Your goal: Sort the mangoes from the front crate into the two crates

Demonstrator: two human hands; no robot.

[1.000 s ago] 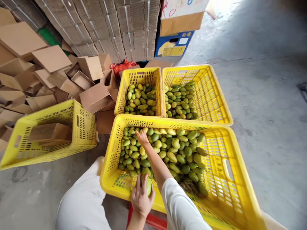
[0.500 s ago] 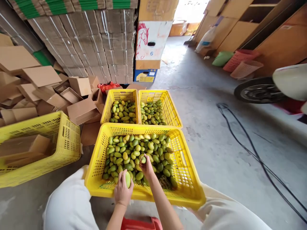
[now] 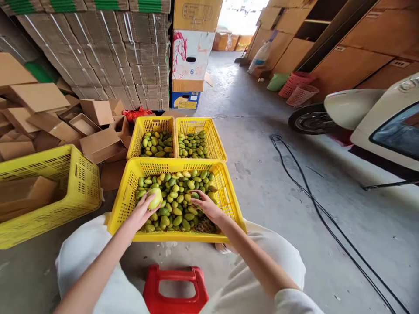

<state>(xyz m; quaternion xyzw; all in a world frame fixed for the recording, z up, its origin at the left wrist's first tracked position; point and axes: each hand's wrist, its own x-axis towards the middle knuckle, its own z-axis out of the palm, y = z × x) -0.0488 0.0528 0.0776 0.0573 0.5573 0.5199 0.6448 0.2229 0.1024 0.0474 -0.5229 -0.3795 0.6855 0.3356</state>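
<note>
A yellow plastic crate (image 3: 124, 205) full of green and yellowish mangoes (image 3: 176, 196) sits on the floor in front of me. My left hand (image 3: 142, 211) is closed round a pale green mango (image 3: 154, 198) held just above the crate's left side. My right hand (image 3: 204, 205) reaches into the middle of the crate, fingers curled on a green mango (image 3: 195, 196) in the pile. Both forearms stretch forward over my knees in white trousers.
Two more yellow crates (image 3: 152, 123) (image 3: 216, 139) of mangoes stand behind. A tipped yellow crate (image 3: 75, 183) with cardboard lies left, beside loose cardboard boxes (image 3: 98, 144) and stacked flat cartons (image 3: 98, 52). A red stool (image 3: 176, 290) is under me. A black cable (image 3: 314, 205) and a scooter (image 3: 369, 117) are right.
The view pulled back and up. My left hand lifted its mango from the near edge to the crate's left side. My right hand drew back from the far side to the middle.
</note>
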